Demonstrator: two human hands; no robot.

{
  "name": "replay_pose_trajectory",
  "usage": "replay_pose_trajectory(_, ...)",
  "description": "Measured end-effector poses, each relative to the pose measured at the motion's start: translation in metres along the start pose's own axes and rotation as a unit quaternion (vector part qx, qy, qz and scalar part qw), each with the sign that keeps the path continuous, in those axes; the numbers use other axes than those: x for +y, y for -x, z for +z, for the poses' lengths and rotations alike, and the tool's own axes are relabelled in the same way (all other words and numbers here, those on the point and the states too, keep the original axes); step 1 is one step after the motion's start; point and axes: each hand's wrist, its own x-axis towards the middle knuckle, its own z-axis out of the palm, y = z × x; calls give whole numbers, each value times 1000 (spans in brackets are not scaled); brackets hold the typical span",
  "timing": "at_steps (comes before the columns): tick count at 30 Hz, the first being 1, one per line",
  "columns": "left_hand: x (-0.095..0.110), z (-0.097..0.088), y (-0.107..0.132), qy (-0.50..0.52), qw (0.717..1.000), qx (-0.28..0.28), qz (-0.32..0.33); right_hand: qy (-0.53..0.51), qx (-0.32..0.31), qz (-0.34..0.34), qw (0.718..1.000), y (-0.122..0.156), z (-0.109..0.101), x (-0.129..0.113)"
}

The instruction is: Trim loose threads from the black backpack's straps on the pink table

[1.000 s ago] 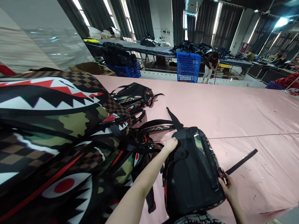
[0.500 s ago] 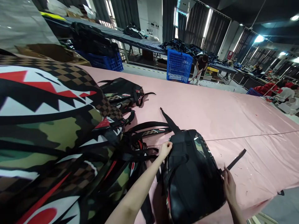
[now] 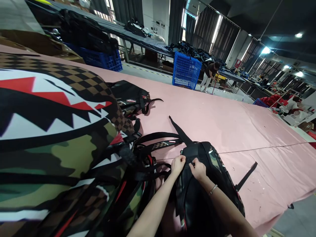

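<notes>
A black backpack (image 3: 197,197) with camouflage side panels lies back-side up on the pink-covered table, its straps spread out. My left hand (image 3: 178,164) pinches black material near the backpack's upper left edge. Close beside it, my right hand (image 3: 198,169) has thumb and fingers closed on a black strap (image 3: 191,162) at the upper back panel. The fingertips of both hands nearly meet. One loose strap (image 3: 179,130) points away at the top, and another strap (image 3: 247,176) sticks out to the right. My right forearm covers part of the back panel.
Large shark-mouth camouflage and checkered bags (image 3: 56,125) are heaped on the left. Another backpack (image 3: 133,97) lies farther back on the pink cloth (image 3: 234,121). Beyond the table stand a blue crate (image 3: 186,70) and a person (image 3: 209,75) holding a long-handled tool.
My right hand has left the strap at the backpack's right side and moved up-left beside my left hand. My left hand has shifted slightly down along the edge.
</notes>
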Motion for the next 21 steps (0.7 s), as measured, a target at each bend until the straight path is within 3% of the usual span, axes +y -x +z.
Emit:
replay_pose_trajectory(8, -3, -1, -9, 11, 1000, 0, -7, 46, 16, 13, 999, -13, 20, -8)
replay_pose_trajectory(21, 0, -2, -7, 3, 1000, 1, -4, 31, 13, 19, 999, -17, 21, -4)
